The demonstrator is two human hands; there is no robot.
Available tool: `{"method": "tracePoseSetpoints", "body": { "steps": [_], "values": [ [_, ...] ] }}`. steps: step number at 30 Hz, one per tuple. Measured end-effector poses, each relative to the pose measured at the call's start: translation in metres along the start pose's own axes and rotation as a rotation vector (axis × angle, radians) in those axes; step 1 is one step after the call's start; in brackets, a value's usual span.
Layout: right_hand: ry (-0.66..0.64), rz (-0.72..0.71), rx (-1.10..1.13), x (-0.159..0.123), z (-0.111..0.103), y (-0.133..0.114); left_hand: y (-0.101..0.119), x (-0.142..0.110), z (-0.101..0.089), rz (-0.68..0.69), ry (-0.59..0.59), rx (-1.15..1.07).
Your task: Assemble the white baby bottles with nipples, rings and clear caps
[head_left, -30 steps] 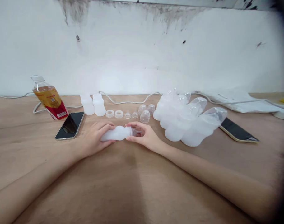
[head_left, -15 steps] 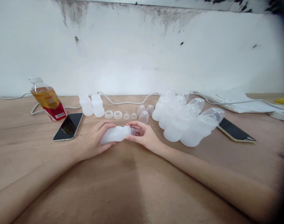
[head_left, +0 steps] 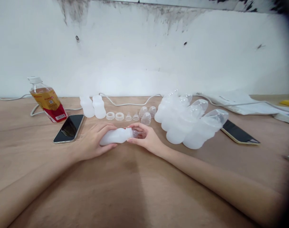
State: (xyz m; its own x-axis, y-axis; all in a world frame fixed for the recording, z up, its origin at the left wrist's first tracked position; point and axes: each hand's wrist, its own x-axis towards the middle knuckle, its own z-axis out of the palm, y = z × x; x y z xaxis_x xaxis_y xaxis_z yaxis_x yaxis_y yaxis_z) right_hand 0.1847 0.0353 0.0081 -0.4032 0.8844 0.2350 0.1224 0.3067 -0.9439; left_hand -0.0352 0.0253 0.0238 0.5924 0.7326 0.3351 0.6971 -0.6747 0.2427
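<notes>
At centre frame, the left hand (head_left: pixel 97 142) curls a firm grip around a frosted-white, waisted plastic bottle (head_left: pixel 116 136) held sideways, the right hand (head_left: pixel 147 136) pinches its whitish plastic collar (head_left: pixel 129 133), and this apparent collar-fastening step calls for steady counter-holding.

A wood-toned counter (head_left: pixel 172 196) spreads beneath the hands (head_left: pixel 94 142), a soft shadow (head_left: pixel 127 180) falling on its near side. Beyond them rises a white wall (head_left: pixel 135 53), pale light (head_left: pixel 116 76) pooling low on it, two small dark holes (head_left: pixel 185 43) higher up, and grey-brown stains (head_left: pixel 74 11) streaking down from its top edge.
</notes>
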Motion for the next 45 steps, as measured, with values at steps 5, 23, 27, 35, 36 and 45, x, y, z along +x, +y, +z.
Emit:
{"method": "tracePoseSetpoints", "body": {
  "steps": [5,23,27,35,36,45],
  "values": [
    [-0.007,-0.004,-0.008,0.000,0.001,-0.001,-0.004,0.003,-0.009,-0.001,-0.093,-0.055],
    [-0.013,0.042,-0.003,0.000,0.001,-0.001,-0.005,0.000,0.002,-0.001,-0.030,0.002],
    [-0.023,0.040,-0.010,-0.001,0.001,-0.001,-0.004,-0.003,0.009,0.096,0.116,0.102],
    [-0.067,-0.015,-0.016,-0.001,0.002,-0.003,-0.001,0.003,-0.010,-0.077,-0.189,-0.154],
    [-0.068,-0.013,-0.015,-0.001,0.002,-0.003,-0.001,0.003,-0.011,-0.105,-0.199,-0.193],
    [-0.039,0.049,-0.011,-0.003,0.001,-0.002,0.011,-0.001,0.007,-0.138,0.045,-0.144]
  ]
}}
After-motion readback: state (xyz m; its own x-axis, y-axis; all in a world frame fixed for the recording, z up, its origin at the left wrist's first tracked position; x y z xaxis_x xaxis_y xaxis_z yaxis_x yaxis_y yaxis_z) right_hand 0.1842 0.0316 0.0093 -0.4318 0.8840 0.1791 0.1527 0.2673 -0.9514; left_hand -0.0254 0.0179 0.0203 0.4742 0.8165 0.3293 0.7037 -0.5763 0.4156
